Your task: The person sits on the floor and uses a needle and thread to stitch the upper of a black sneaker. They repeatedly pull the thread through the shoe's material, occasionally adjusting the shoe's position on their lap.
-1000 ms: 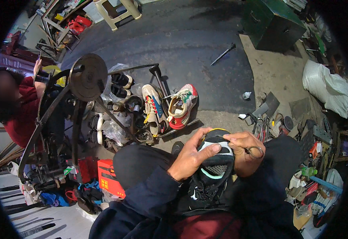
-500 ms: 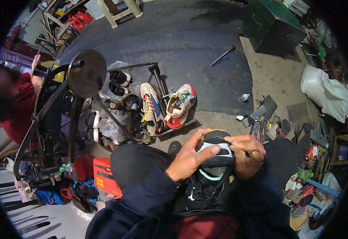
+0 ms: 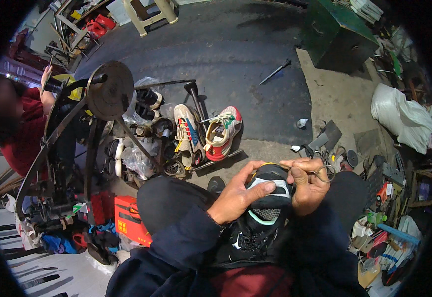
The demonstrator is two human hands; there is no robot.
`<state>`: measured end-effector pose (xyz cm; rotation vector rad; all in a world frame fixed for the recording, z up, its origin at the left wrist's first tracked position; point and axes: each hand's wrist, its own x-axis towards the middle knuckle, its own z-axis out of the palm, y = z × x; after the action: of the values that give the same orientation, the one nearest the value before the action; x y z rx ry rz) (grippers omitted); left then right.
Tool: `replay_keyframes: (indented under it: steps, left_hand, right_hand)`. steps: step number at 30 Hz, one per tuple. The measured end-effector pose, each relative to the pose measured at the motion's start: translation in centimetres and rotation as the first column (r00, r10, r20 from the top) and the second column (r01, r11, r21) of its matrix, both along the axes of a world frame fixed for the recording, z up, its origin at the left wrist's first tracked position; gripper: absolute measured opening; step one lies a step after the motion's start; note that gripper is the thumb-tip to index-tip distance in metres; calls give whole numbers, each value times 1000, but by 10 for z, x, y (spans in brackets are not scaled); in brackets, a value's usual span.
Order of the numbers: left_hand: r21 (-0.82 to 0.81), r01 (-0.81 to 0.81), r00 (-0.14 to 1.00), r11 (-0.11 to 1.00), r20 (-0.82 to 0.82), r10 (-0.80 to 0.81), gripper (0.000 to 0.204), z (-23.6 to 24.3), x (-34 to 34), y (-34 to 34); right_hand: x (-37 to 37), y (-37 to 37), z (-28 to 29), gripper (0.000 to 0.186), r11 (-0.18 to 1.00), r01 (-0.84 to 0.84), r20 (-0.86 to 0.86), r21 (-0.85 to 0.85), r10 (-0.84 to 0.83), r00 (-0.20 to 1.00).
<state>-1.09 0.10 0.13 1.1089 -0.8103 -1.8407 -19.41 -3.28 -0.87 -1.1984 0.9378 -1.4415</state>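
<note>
The left sleeve (image 3: 181, 242) at seven o'clock is dark navy and creased; the right sleeve (image 3: 322, 255) at five matches. Maroon cloth (image 3: 250, 285) shows at six, a blackish trouser leg (image 3: 164, 202) near eight.

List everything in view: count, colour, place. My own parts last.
Shoe: one, black with white and mint, in your lap
Metal loop: one, at your right fingers
Sneakers: two, multicoloured, ahead, left of centre
Wheeled machine: one, dark, left
Red box: one, beside your left knee
Tool: one, dark handle, on the mat
Mat: dark, ahead
Stool: one, beige, far left
Chest: one, green, far right
Sack: one, white, right
Other shoes, clutter: too jumbled to count, both sides
Co-worker: one, dark red top, far left
Left hand: one, bare, holding the shoe
Right hand: one, bare, at its toe
</note>
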Motion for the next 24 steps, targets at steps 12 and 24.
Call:
replay_keyframes:
  steps: [12,24]
  left_hand:
    - [-21,10,1000,1000,5,-10,59,4,2,-4]
    - [-1,42,999,999,-9,-42,64,6,4,-6]
  right_hand:
    - [-22,-22,39,7,971,-237,-384,-21,211,899]
    - [-21,-52,53,2,906,-424,-511,-8,361,780]
